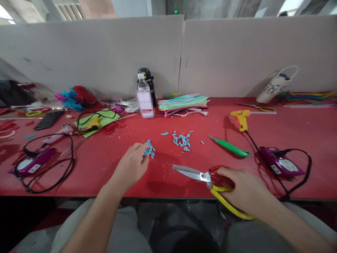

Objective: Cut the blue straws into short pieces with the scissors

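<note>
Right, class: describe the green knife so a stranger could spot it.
Start at the red table. Right of the scattered blue bits and beyond the scissors, a slim knife lies slanted. It alone has a ribbed green handle; the glue gun nearby is yellow.

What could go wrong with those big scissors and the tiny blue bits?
1. The scissors in the right hand point their tips toward the left hand, so a slip might poke it.
2. Their yellow handle hangs past the edge of the table, so they could perhaps drop onto the lap if let go.
3. The left hand lies on loose blue bits; a sweep could scatter them.
</note>
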Tool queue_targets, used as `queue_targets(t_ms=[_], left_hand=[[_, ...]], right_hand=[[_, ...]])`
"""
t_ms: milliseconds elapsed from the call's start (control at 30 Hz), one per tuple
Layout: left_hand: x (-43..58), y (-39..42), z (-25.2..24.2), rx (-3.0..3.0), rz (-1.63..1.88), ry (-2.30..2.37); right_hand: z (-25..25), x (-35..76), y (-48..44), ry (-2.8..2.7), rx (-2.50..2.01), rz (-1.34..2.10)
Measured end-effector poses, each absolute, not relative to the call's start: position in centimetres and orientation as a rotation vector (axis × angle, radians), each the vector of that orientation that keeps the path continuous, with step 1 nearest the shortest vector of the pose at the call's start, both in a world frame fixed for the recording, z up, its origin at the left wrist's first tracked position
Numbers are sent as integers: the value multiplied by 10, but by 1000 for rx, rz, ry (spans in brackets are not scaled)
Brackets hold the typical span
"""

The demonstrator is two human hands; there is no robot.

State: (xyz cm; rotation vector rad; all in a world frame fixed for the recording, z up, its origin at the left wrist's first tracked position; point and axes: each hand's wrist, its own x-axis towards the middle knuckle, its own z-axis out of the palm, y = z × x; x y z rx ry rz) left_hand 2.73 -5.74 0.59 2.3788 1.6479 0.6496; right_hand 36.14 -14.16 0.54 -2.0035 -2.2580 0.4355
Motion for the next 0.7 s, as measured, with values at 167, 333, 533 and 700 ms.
queue_targets(t_ms=[167, 333, 533, 700], left_hand=[[52, -29, -1, 2386, 706, 1519], [87, -12, -8, 2469, 620, 1398], [103, 0, -17, 2580, 480, 1369], [116, 4, -23, 2607, 376, 1405]], right_hand=[[8, 361, -141, -2229, -2008, 477], [10, 371, -138, -2204, -2094, 440], [12, 379, -136, -2141, -2144, 417], [12, 377, -136, -2202, -2130, 403]])
